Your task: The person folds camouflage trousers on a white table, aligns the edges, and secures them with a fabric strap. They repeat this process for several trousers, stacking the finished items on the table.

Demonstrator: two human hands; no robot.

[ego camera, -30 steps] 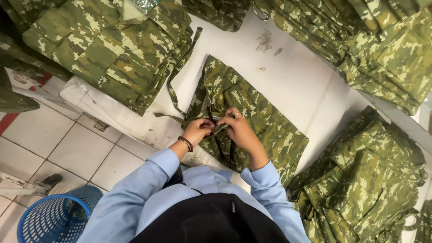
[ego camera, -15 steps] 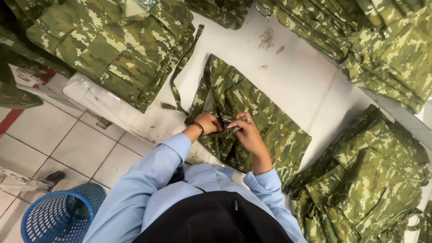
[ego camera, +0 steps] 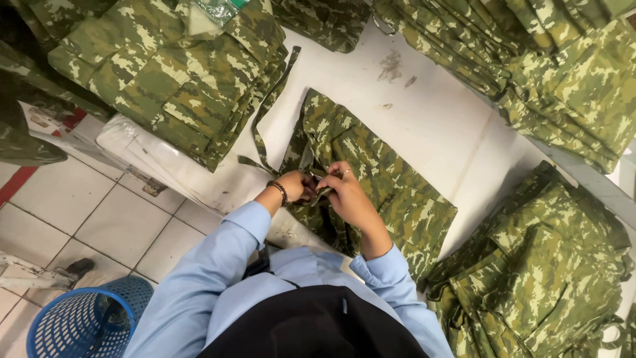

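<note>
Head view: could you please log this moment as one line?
left hand: pinching camouflage garment edge | right hand: gripping same edge | garment: flat on white table | blue basket: on floor

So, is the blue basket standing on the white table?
No, the blue basket stands on the tiled floor, below the table.

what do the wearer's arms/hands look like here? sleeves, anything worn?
Both arms are in long light-blue shirt sleeves with buttoned-style cuffs, pushed back a little from the wrists. The left hand is bare, with a dark beaded bracelet on its wrist. The right hand is bare too, with a thin ring on one finger. No gloves or watch visible.
</note>
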